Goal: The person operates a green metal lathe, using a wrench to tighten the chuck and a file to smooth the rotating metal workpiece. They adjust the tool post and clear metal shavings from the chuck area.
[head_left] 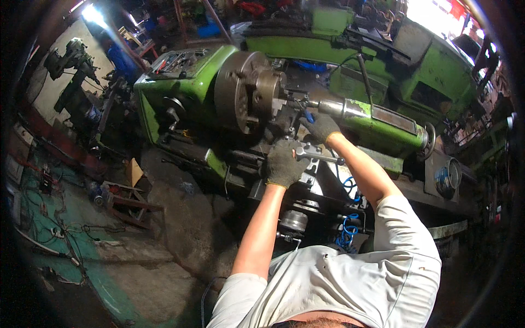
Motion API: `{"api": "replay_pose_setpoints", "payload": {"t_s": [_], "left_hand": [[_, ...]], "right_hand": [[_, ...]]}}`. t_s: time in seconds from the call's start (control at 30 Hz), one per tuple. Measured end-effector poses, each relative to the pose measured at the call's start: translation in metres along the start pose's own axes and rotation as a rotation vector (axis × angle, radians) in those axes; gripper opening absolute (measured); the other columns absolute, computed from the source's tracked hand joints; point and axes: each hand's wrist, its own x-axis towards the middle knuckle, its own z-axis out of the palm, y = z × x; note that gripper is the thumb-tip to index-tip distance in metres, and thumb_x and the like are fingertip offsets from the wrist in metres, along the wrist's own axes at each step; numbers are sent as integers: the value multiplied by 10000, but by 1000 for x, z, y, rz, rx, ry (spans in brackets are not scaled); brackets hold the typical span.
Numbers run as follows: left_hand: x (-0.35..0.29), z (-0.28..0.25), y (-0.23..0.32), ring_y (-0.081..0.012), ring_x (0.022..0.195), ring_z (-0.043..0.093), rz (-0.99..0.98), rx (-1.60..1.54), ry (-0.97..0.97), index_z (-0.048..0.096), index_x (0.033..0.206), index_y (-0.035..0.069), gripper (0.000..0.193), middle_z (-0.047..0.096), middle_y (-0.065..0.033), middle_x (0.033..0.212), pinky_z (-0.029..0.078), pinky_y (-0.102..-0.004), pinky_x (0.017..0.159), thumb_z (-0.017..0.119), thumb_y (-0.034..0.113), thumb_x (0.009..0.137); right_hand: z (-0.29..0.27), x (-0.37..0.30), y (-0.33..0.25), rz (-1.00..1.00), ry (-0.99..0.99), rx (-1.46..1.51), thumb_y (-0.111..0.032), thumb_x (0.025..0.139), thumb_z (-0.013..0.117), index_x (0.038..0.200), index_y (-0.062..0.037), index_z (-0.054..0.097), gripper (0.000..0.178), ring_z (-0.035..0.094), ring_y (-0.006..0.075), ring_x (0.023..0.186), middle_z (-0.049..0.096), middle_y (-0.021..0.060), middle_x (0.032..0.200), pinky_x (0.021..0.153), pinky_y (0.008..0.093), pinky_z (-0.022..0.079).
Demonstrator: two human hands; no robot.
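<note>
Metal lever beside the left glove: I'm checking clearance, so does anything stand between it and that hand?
Nothing visible stands between the left gloved hand and the metal lever; its left end shows close beside the hand, though contact is unclear.

Lathe: chuck toward left end, tailstock toward right; right hand before tailstock's tip, left hand nearer front edge.

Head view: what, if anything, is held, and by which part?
Right hand: seemingly a blue object, part unclear. Left hand: at one end of a metal lever; grip unclear.
</note>
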Motion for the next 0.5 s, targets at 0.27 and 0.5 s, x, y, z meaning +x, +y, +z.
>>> {"api": "replay_pose_setpoints", "payload": {"t_s": [0.27, 0.5], "left_hand": [[-1, -3, 3, -373, 1065, 649, -38, 3, 3, 724, 1086, 92, 496, 677, -165, 1110, 540, -484, 920, 872, 282, 653], [-1, -1, -2, -373, 1065, 649, -33, 8, -6, 719, 1098, 90, 510, 672, -166, 1122, 537, -486, 926, 874, 275, 649]], "right_hand": [[-27, -11, -31, 168, -54, 53, -608, 959, 626, 1213, -28, 713, 640, 676, 464, 1099, 719, 280, 1142, 948, 527, 514], [-23, -12, -25, 166, -56, 48, -605, 963, 620, 1195, -18, 719, 639, 685, 451, 1094, 722, 277, 1139, 948, 504, 521]]}}
